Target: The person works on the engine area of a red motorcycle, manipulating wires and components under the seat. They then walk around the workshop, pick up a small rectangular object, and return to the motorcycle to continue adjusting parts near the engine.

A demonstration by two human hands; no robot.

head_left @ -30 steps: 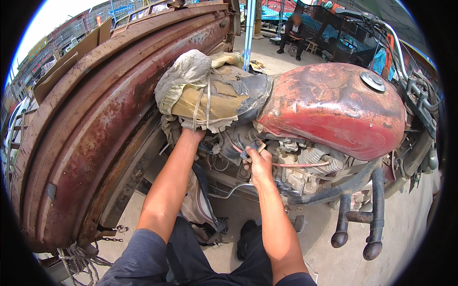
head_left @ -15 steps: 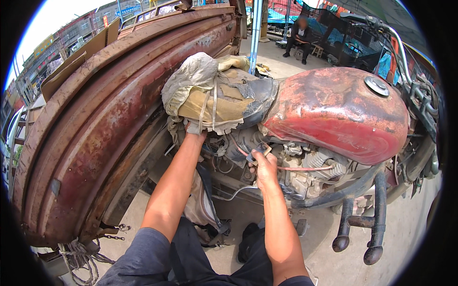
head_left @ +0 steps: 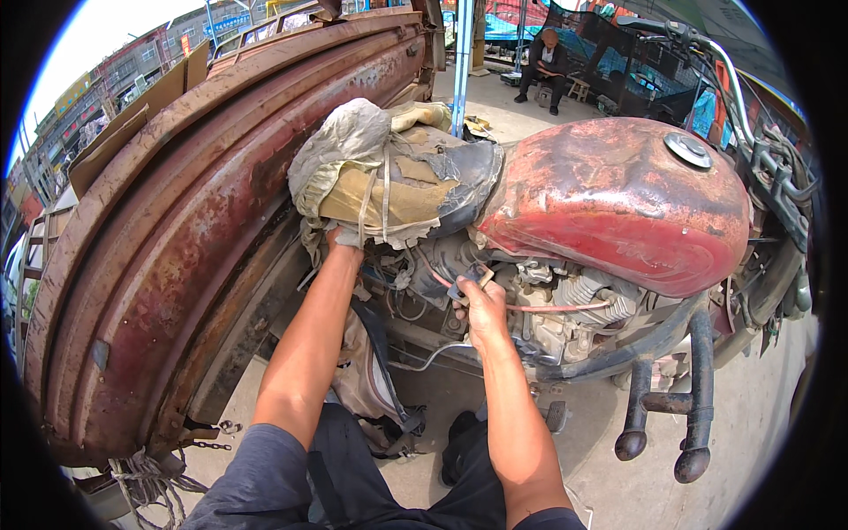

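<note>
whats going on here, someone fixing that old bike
A person is working with bare hands on an old motorcycle with a rusty red fuel tank. The left hand reaches up under the torn, taped seat, its fingers mostly hidden there. The right hand pinches a small dark part beside the engine, among loose wires and a thin reddish hose. A rusted curved metal panel stands on the left. Another person sits in the background.
</note>
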